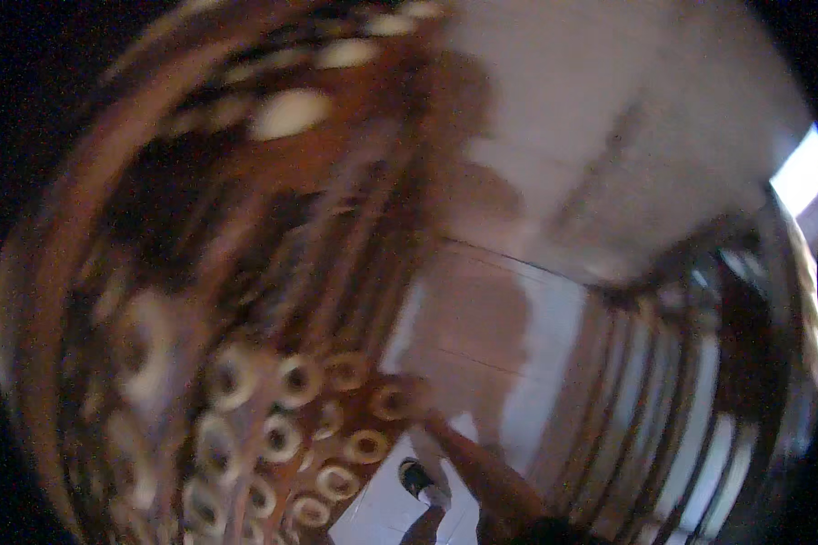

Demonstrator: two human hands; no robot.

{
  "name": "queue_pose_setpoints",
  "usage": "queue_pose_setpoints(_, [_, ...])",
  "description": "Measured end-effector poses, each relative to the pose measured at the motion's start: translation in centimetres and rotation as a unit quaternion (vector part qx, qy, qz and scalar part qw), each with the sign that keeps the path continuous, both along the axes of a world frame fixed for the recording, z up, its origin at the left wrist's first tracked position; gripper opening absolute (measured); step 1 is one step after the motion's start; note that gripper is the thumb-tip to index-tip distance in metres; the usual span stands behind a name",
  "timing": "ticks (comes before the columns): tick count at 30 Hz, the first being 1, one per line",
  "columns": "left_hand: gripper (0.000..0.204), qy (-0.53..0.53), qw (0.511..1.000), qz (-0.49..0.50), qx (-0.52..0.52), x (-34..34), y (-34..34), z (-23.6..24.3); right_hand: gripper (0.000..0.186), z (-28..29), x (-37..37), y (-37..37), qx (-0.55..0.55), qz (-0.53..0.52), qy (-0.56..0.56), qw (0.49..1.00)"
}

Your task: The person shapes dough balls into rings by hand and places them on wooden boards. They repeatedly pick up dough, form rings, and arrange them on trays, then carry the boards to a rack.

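Note:
A stack of brown bamboo poles (pixel 282 438) fills the left side, their pale ring-shaped cut ends turned toward me. From the lower edge my right forearm reaches up and left. My right hand (pixel 413 401) is a blur beside the hollow end of one bamboo pole (pixel 393 401) at the stack's right edge. Whether its fingers grip that pole or only touch it cannot be made out. My left hand is out of the picture.
My foot in a dark shoe (pixel 416 479) stands on pale floor tiles (pixel 382 509). A grey wall (pixel 554 118) rises beyond, with shadows across it. To the right run slatted bars (pixel 645 400), and a bright opening (pixel 802 173) shows at the far right.

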State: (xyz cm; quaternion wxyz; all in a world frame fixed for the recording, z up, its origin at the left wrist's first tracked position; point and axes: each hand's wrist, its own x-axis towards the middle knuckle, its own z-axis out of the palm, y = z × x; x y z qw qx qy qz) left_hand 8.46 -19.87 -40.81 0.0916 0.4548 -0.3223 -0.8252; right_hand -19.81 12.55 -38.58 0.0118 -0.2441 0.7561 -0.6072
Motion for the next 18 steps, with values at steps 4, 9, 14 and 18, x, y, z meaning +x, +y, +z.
queue_pose_setpoints(4, [0.055, -0.068, 0.996, -0.016, -0.064, -2.9, 1.7, 0.6, 0.05, -0.9, -2.4, -9.0, 0.161, -0.119, -0.043, 0.979])
queue_pose_setpoints(9, [0.053, -0.099, 0.988, -0.064, -0.102, -6.7, 1.3, 1.6, 0.039, 5.2, -2.9, -9.7, 0.003, -0.231, 0.01, 0.973])
queue_pose_setpoints(14, [0.051, -0.103, 0.986, -0.065, -0.109, -3.3, -0.8, 4.0, 0.034, 6.3, -3.0, -11.3, -0.001, -0.212, -0.054, 0.976])
queue_pose_setpoints(18, [0.05, -0.071, 0.989, -0.065, -0.111, 1.0, -3.3, 5.7, 0.032, 7.2, -3.3, -11.3, -0.003, -0.194, -0.102, 0.976])
